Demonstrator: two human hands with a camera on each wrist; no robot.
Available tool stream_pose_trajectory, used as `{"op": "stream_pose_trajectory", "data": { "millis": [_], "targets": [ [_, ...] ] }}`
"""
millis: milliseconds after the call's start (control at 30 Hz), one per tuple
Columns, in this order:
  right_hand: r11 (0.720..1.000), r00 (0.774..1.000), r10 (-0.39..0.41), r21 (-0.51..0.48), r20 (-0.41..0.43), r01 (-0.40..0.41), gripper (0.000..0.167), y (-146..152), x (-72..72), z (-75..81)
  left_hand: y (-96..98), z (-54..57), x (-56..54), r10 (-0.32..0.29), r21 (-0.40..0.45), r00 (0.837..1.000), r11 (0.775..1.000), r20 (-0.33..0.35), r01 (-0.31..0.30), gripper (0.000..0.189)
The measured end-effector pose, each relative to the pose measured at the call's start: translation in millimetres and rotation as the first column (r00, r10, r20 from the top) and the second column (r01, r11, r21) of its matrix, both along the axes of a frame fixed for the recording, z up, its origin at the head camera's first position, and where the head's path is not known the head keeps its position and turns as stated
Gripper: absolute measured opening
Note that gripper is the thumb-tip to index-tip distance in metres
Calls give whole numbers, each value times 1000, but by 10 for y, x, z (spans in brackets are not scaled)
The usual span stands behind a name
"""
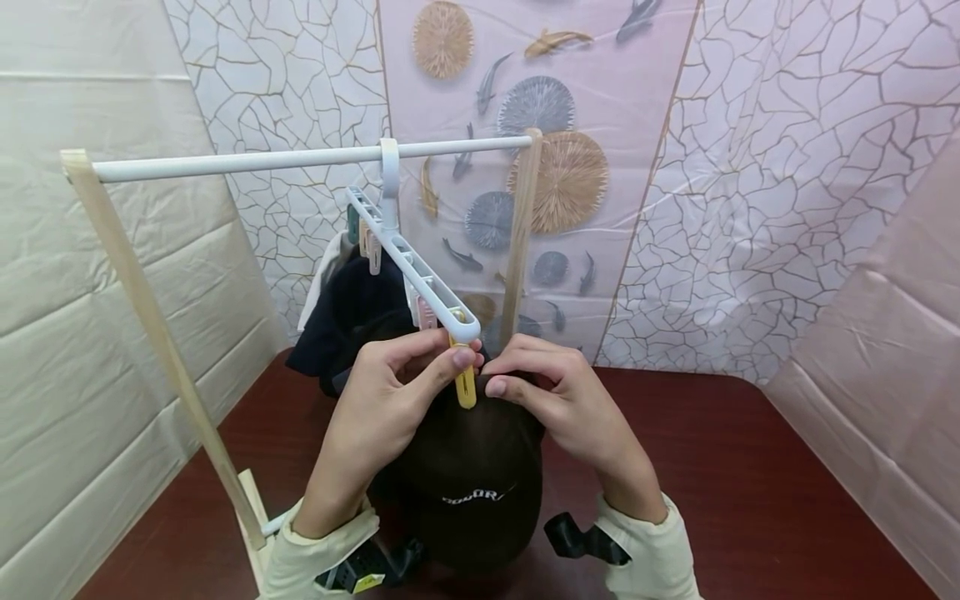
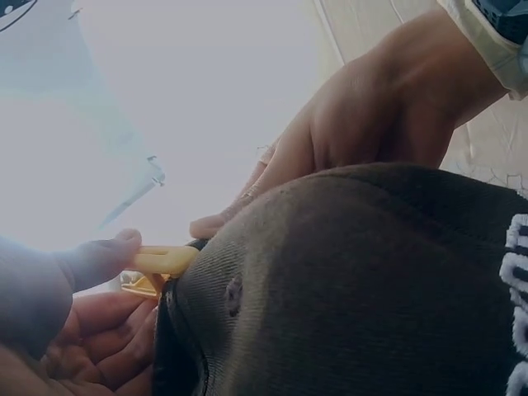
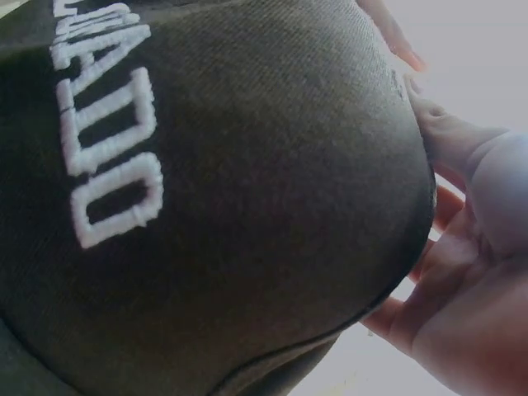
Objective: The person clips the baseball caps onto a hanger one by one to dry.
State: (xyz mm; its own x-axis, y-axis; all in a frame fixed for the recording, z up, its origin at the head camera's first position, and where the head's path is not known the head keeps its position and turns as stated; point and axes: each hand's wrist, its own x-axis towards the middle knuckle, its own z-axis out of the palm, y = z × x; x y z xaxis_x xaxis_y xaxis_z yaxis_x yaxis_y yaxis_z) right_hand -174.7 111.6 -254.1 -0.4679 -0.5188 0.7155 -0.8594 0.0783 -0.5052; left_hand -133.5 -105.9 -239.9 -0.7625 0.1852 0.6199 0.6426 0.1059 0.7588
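Observation:
A dark baseball cap [image 1: 480, 450] with white embroidered lettering hangs below the near end of a light blue clip hanger [image 1: 420, 275]. My left hand [image 1: 382, 408] pinches a yellow clothes peg [image 1: 467, 390] between thumb and fingers, just under the hanger's tip. In the left wrist view, the peg's jaws meet the cap's edge. On the other side, my right hand [image 1: 573, 400] pinches the cap's edge between thumb and fingers, close to the peg. The right wrist view shows that thumb [image 3: 450, 136] on the fabric, with fingers behind the edge.
The hanger hooks over a white rod [image 1: 247, 166] between two wooden posts [image 1: 165, 333]. Dark and white headwear [image 1: 352, 300] hangs farther back under the hanger, near several pale pegs [image 1: 374, 252]. Below is a dark red table [image 1: 720, 467]; patterned cloth stands behind.

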Motion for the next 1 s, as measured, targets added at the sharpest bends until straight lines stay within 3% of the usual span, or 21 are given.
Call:
{"op": "stream_pose_trajectory", "data": {
  "millis": [200, 367, 667, 767, 867, 1000],
  "targets": [
    [999, 999, 40, -4, 23, -40, 10, 65, -51, -9, 17, -8, -27, 15, -45, 1000, 999, -26, -16, 11],
    [998, 998, 57, 26, 34, -58, 10, 141, -86, -6, 19, -28, -51, -26, -64, 999, 998, 36, 28, 18],
    [1000, 1000, -15, 5, -19, 15, 16, 213, 0, 57, 18, -12, -43, -11, -126, 996, 992, 89, 22, 26],
    [998, 998, -65, -3, -13, 65, 20, 235, 49, 78, 26, -8, -42, -21, -132, 996, 991, 91, 33, 26],
    [985, 984, -168, 18, -58, 169, 24, 254, 148, 107, 30, -18, -38, -19, -140, 996, 990, 92, 32, 27],
    [932, 927, -338, 77, -163, 354, 25, 271, 364, 167, 36, -29, -37, -24, -156, 995, 987, 97, 39, 30]
  ]
}}
